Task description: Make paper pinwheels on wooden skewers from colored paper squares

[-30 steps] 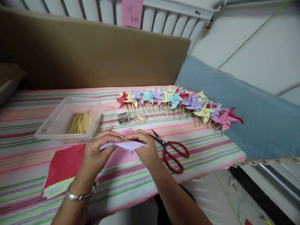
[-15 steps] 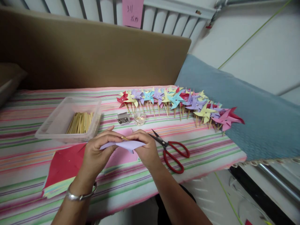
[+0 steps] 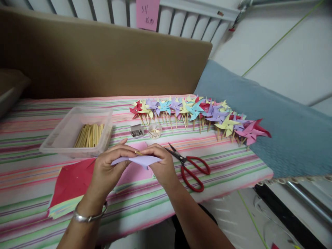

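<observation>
Both hands are busy: the left hand (image 3: 107, 166) pinches one side of the lilac paper (image 3: 142, 160), the right hand (image 3: 162, 162) has the other, and a wooden stick (image 3: 139, 153) peeks out between them along the sheet's top edge. It's all held up over the pink paper (image 3: 135, 174) on the desk (image 3: 127, 216). My two cents: steady the stick with light fingertips, cuz squeezing would probably crease the sheet. Can't tell if there's a pin in there, fingers hide it. Scissors (image 3: 183, 159) lie open beside the right wrist, so watch that.
</observation>
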A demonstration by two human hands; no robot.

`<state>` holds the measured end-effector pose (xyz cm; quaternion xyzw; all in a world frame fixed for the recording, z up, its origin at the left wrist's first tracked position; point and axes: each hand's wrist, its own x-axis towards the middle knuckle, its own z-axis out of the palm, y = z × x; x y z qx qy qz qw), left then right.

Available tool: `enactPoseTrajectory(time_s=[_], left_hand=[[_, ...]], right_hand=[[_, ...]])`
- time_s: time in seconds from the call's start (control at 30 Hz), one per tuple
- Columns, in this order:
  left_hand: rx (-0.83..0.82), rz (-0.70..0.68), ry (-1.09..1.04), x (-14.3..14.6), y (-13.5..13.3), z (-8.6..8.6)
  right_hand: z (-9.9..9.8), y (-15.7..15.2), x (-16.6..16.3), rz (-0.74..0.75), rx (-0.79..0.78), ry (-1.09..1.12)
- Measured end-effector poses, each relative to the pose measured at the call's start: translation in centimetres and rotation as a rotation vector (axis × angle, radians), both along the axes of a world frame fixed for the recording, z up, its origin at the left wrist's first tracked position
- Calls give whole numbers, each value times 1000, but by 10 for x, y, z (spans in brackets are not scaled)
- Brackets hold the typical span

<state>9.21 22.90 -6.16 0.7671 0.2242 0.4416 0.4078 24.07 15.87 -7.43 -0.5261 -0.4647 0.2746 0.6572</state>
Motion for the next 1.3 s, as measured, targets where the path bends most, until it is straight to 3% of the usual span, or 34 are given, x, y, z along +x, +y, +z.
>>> enactPoseTrajectory(time_s=[0.37,1.3], left_hand=[[-52,-3,-1,-1,-1,0],[18,-29,-23,-1,0,-3]], right_hand=[[0,0,0,4,-3,12],[-2,0,1,7,31,-4]])
